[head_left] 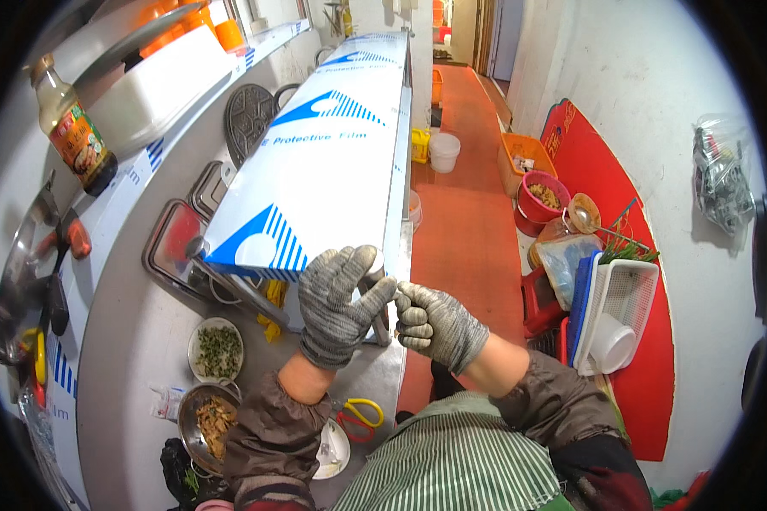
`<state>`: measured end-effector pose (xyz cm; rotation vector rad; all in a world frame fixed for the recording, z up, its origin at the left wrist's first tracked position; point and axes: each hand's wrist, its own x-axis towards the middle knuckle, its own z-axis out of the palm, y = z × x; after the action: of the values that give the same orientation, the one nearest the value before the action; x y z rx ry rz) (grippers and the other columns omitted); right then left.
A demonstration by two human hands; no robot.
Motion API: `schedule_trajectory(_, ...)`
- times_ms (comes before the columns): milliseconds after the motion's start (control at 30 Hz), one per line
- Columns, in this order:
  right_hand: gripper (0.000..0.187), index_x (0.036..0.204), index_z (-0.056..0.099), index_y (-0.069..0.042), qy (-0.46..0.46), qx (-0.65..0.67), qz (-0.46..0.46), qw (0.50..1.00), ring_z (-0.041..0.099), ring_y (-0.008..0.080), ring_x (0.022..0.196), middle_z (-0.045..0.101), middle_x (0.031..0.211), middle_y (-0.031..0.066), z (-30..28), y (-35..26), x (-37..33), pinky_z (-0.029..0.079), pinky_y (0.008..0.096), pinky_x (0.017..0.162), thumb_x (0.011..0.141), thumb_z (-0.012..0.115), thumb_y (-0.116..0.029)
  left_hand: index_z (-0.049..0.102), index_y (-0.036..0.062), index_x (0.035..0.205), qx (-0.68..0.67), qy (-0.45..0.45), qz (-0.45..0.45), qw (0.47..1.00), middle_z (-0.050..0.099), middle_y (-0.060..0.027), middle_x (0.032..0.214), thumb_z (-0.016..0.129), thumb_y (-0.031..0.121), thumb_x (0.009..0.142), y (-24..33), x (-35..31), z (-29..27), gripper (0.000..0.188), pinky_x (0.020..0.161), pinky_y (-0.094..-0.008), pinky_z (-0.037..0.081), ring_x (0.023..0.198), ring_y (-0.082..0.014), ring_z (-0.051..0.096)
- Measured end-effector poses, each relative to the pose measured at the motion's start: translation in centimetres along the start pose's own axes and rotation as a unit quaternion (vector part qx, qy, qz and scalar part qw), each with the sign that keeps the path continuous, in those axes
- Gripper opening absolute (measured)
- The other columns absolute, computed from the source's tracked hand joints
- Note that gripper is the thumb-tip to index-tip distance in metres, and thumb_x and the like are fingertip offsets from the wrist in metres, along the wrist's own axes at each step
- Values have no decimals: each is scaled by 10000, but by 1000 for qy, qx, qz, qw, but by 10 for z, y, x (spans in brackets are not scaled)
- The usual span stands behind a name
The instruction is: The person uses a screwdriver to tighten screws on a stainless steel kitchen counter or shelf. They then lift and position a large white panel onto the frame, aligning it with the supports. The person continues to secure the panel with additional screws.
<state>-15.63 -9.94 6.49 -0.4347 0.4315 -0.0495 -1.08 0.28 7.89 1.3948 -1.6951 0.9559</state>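
Both my hands wear grey knit gloves and meet at the near right corner of a long raised shelf (341, 183) covered in white and blue protective film. My left hand (337, 307) is at the corner beside a metal post (373, 266), its fingers stretched up and apart. Its thumb reaches toward my right hand (441, 324). That hand is closed, with thumb and forefinger pinched together just right of the post. Whatever is in the pinch is too small to make out.
Below the shelf, the counter holds a bowl of chopped greens (195, 350), a metal pan of food (187, 417), a white plate (341, 451) and yellow-and-red-handled scissors (363, 415). Baskets (631, 294) and a pink bucket (544, 213) line the right wall. A sauce bottle (75, 136) stands upper left.
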Motion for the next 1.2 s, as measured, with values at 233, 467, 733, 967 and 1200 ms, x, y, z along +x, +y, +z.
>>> schedule_trajectory(233, 332, 837, 551, -86, -47, -90, -32, 994, 406, 80, 429, 471, 545, -31, -7, -1, -6, 374, 223, 421, 988, 388, -333, 672, 139, 931, -69, -27, -38, 997, 603, -76, 930, 735, 143, 693, -3, 11, -3, 246, 680, -386, 451, 804, -249, 587)
schedule_trajectory(467, 217, 875, 584, -57, 90, -686, -456, 560, 586, 207, 575, 555, 618, 77, 13, 0, -19, 485, 339, 542, 914, 548, -267, 693, 178, 924, -47, -21, -18, 999, 616, -76, 999, 723, 143, 699, -4, 7, -5, 229, 732, -399, 459, 855, -261, 601)
schedule_trajectory(733, 210, 756, 553, -67, 135, -823, -422, 356, 556, 272, 511, 552, 605, 95, 27, 9, -22, 453, 389, 452, 901, 536, -219, 697, 184, 939, -17, -31, -12, 999, 625, -94, 1023, 735, 156, 710, -3, 6, -8, 234, 799, -412, 459, 903, -277, 604)
schedule_trajectory(967, 296, 794, 591, -47, 158, -434, -248, 852, 478, 92, 485, 498, 584, -7, 35, 20, -20, 412, 258, 440, 952, 492, -276, 666, 72, 958, -32, -42, -90, 995, 634, -115, 963, 747, 161, 722, 2, 7, -6, 265, 785, -409, 465, 856, -291, 603)
schedule_trajectory(1200, 303, 846, 566, -41, 0, -181, -141, 973, 457, 66, 440, 518, 586, -9, 31, 18, -17, 389, 201, 420, 968, 460, -297, 653, 21, 977, -59, -45, -120, 990, 638, -124, 920, 754, 173, 715, 3, 4, 0, 319, 785, -404, 463, 836, -302, 598)
